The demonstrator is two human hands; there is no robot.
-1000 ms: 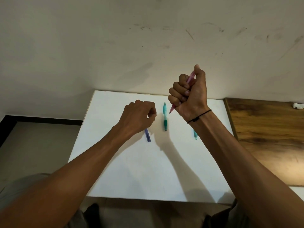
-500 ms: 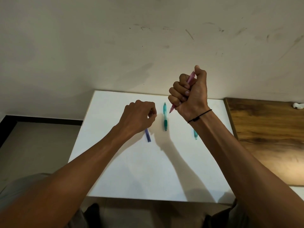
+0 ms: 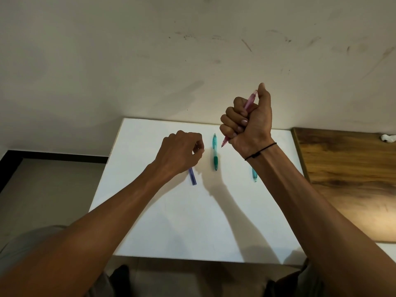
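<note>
Over table (image 3: 171,221), right hand (image 3: 250,123) grips pink pen (image 3: 249,102)

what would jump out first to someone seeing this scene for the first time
The right hand stands out first, raised above the white table in a fist round a pink pen whose tip points down. Lower and to its left, the left hand curls over the top of a purple pen lying on the table. A green pen lies flat between the two hands.
</note>
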